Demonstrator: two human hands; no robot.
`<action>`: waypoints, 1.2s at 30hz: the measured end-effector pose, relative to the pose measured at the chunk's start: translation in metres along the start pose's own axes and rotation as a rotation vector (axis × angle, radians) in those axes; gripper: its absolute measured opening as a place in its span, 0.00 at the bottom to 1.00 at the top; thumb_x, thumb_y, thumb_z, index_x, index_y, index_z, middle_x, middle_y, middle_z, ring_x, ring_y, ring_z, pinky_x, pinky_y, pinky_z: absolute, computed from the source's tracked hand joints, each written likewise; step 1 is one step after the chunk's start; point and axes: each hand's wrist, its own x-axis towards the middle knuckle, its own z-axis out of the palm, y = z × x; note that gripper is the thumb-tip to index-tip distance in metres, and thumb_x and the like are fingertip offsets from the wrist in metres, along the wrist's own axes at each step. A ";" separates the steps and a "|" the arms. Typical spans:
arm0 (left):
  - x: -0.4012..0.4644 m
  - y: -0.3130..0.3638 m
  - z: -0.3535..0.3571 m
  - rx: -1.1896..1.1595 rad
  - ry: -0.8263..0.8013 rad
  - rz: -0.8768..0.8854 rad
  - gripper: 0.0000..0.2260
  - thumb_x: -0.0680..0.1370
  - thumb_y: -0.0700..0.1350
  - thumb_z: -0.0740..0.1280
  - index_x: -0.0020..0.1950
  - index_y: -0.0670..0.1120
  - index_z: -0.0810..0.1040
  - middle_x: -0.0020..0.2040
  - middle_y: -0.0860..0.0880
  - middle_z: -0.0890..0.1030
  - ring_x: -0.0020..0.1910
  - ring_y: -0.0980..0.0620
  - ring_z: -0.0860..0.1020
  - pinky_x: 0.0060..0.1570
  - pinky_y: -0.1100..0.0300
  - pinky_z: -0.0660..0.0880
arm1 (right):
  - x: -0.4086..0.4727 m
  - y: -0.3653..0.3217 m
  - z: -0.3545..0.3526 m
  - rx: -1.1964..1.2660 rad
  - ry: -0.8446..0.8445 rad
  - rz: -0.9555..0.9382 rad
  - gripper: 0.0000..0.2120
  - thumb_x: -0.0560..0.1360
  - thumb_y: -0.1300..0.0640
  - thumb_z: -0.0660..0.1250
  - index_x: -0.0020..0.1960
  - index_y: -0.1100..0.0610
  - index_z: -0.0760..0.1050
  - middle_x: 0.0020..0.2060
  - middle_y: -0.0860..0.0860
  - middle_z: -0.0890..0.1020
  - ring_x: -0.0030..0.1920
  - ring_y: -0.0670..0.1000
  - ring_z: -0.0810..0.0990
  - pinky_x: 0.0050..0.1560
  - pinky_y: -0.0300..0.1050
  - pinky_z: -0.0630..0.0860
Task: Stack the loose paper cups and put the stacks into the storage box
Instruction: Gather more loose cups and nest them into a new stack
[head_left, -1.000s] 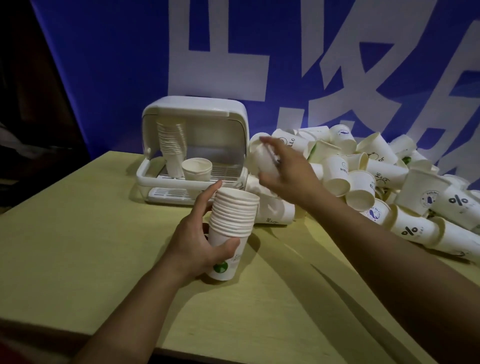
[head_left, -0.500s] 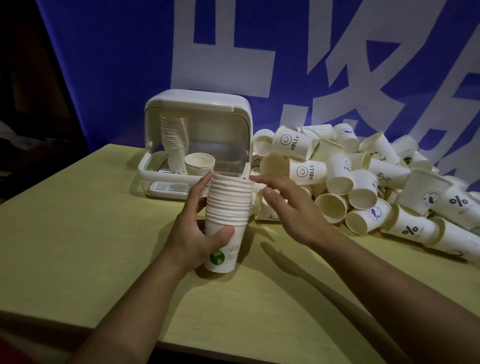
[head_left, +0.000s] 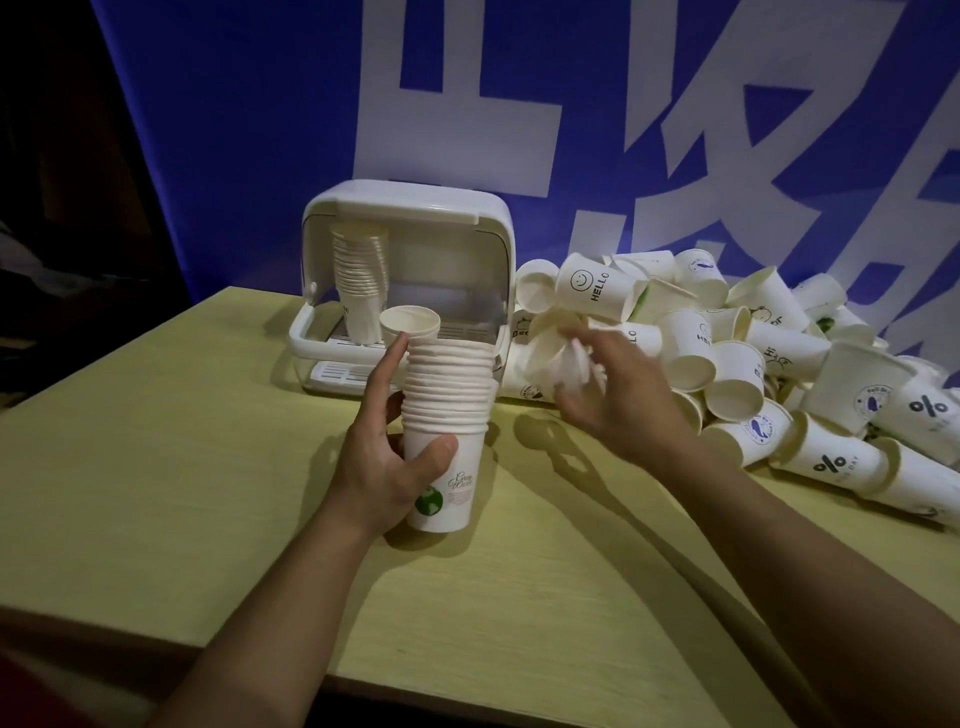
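So half a second back our right hand (head_left: 618, 400) was empty and hovering next to the stack (head_left: 448, 415); now it's over at the edge of the loose cup pile (head_left: 753, 358) with a cup (head_left: 558, 348) in its fingers. It's motion-blurred, so we can't tell exactly how they sit around it. That means one more cup is probably about to go on.

Our left hand (head_left: 387, 457) grips the stack's bottom cup, thumb in front and index finger up along the side. The stack stands upright on the bench (head_left: 156, 467), mouths up, long axis vertical, just in front of the open storage box (head_left: 410, 218), which already holds another upright stack (head_left: 362, 283) and a short one (head_left: 410, 325).
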 end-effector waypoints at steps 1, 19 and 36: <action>0.000 0.000 0.000 0.000 -0.005 0.004 0.42 0.64 0.60 0.72 0.73 0.76 0.56 0.66 0.53 0.78 0.63 0.55 0.79 0.56 0.51 0.81 | 0.004 -0.006 -0.006 0.121 0.060 0.037 0.30 0.72 0.51 0.74 0.70 0.42 0.68 0.58 0.41 0.76 0.55 0.39 0.75 0.56 0.39 0.75; -0.007 0.018 -0.007 0.126 0.002 0.040 0.47 0.64 0.59 0.73 0.74 0.78 0.48 0.73 0.53 0.71 0.68 0.53 0.75 0.60 0.44 0.79 | 0.001 -0.099 0.018 0.694 -0.146 0.174 0.21 0.79 0.47 0.61 0.72 0.44 0.69 0.59 0.37 0.77 0.58 0.35 0.76 0.58 0.38 0.74; -0.038 0.013 -0.102 0.180 0.235 -0.125 0.46 0.65 0.53 0.75 0.74 0.78 0.53 0.68 0.54 0.74 0.64 0.49 0.78 0.58 0.39 0.79 | 0.014 -0.111 0.100 0.111 -0.225 0.226 0.38 0.74 0.36 0.68 0.78 0.44 0.56 0.76 0.51 0.62 0.74 0.56 0.63 0.67 0.57 0.69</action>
